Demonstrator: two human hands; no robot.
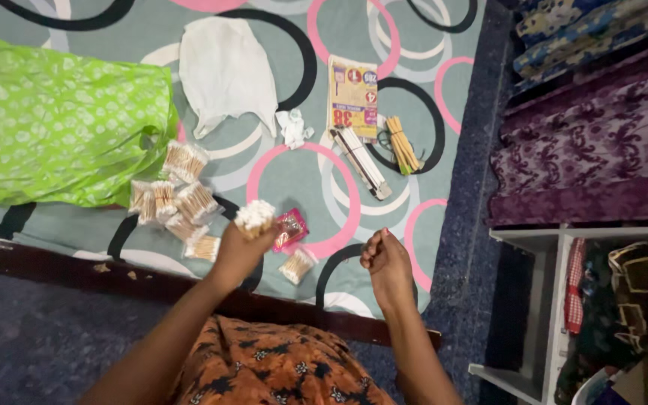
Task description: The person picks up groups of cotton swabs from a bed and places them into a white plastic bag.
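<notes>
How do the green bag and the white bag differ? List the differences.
The green bag is bright green with a pale pattern; the white bag is plain. The green bag is much bigger and looks fuller; the white bag lies flat and crumpled. The green bag reaches the left edge; the white bag sits mid-mat. Both lie on the circle-patterned mat.

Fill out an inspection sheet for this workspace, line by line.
Surface: grey patterned bedsheet with pink, black and white rings.
Job's things: bundle of white-tipped cotton swabs; small clear packets of wooden-stick swabs heaped beside it.
Clutter: green patterned plastic bag, white plastic bag, printed yellow card, pink wrapper, loose wooden sticks.
Grippers: left hand grips the bundle; right hand loosely curled, empty as far as visible.
Cables: nothing seen.
Surroundings: purple floral fabric, white shelf unit.
</notes>
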